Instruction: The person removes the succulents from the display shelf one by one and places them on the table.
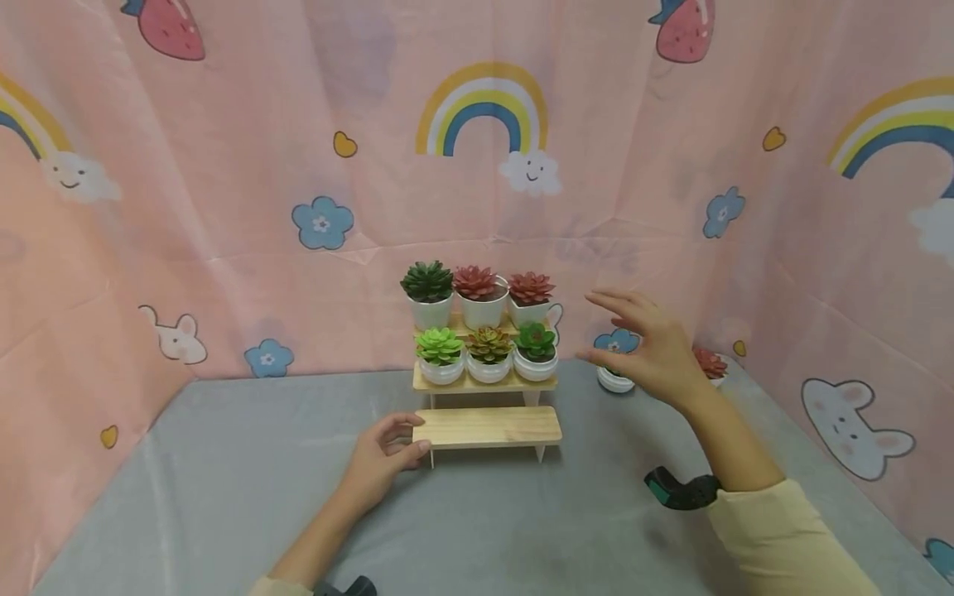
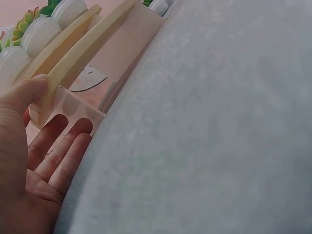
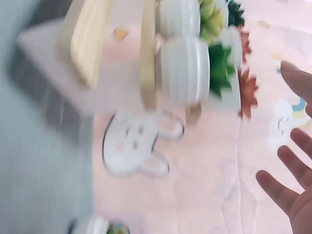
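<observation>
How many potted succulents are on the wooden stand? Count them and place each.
6 on the stand: three on the top step, three on the middle step; bottom step bare. More pots stand off it, behind the right hand.

Bright even light, soft shadows, right wrist view perhaps motion-blurred

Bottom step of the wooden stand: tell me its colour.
Pale natural wood, light tan; the bottom step shows best in the head view.

Left hand (image 2: 34, 146) holds wooden shelf (image 2: 73, 58) edge
</observation>
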The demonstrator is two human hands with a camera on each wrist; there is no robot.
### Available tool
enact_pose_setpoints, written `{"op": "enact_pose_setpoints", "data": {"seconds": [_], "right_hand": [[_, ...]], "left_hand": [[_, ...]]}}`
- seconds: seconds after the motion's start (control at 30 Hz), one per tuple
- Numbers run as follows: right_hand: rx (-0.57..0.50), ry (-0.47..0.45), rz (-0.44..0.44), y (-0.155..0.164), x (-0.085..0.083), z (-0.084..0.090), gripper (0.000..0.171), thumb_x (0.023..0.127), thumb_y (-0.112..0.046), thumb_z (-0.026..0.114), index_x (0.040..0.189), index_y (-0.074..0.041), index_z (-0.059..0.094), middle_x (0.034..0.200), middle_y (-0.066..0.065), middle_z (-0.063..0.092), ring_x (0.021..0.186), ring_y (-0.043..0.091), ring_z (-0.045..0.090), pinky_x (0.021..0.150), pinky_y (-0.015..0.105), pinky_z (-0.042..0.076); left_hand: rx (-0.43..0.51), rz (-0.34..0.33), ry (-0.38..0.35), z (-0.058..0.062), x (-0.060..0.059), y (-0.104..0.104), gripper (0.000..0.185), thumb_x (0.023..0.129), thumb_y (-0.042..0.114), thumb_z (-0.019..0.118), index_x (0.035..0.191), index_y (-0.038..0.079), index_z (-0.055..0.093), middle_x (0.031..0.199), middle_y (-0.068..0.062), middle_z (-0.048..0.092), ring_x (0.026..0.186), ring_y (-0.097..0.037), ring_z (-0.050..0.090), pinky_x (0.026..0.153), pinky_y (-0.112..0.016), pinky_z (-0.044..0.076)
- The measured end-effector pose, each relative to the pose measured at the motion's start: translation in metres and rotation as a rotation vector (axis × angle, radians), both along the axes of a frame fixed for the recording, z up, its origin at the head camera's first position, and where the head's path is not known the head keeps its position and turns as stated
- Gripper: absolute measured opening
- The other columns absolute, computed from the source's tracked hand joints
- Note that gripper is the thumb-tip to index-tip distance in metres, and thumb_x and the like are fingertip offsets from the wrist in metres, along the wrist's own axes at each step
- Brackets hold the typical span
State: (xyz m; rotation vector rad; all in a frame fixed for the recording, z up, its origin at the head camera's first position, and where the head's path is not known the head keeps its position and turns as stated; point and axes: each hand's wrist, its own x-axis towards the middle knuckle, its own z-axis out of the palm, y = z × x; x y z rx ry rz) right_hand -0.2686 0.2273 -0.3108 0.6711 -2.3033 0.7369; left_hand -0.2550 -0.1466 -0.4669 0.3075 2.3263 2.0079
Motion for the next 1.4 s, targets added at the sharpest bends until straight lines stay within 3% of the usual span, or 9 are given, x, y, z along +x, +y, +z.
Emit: {"op": "enact_pose_setpoints", "data": {"seconds": [0.13, 0.37, 0.97, 1.4], "right_hand": [[-0.055, -0.003, 0.058, -0.022, -0.003, -0.003, 0.079, 0.071, -0.012, 0.092, 0.142, -0.016, 0.059, 0.143, 0.011, 0.059, 0.131, 0.03, 0.055, 0.098, 0.053, 0.056], [-0.149, 0.025, 0.07, -0.046, -0.005, -0.013, 0.078, 0.07, -0.01, 0.093, 0.14, -0.011, 0.06, 0.145, 0.011, 0.058, 0.133, 0.03, 0.054, 0.101, 0.053, 0.053], [-0.18, -0.048, 0.087, -0.051, -0.019, -0.051, 0.069, 0.073, -0.01, 0.091, 0.136, -0.008, 0.063, 0.145, 0.017, 0.055, 0.135, 0.039, 0.051, 0.103, 0.06, 0.048], [-0.175, -0.044, 0.048, -0.057, -0.032, -0.072, 0.064, 0.07, -0.012, 0.093, 0.129, -0.01, 0.069, 0.135, 0.016, 0.058, 0.117, 0.033, 0.059, 0.086, 0.046, 0.056]], "left_hand": [[0.008, -0.007, 0.0, -0.001, 0.0, 0.001, 0.038, 0.088, 0.012, 0.078, 0.123, 0.005, 0.062, 0.116, -0.023, 0.069, 0.083, -0.016, 0.074, 0.072, -0.03, 0.063], [0.014, -0.004, -0.008, -0.003, 0.0, 0.005, 0.038, 0.088, 0.013, 0.078, 0.122, 0.006, 0.063, 0.114, -0.021, 0.069, 0.083, -0.015, 0.073, 0.071, -0.03, 0.063], [0.032, -0.05, 0.025, 0.001, -0.002, 0.003, 0.038, 0.089, 0.009, 0.076, 0.123, -0.001, 0.061, 0.111, -0.023, 0.068, 0.081, -0.011, 0.072, 0.071, -0.03, 0.063], [0.013, -0.014, 0.02, 0.001, 0.001, -0.002, 0.037, 0.089, 0.01, 0.076, 0.123, 0.004, 0.062, 0.111, -0.021, 0.069, 0.081, -0.013, 0.073, 0.071, -0.029, 0.063]]}}
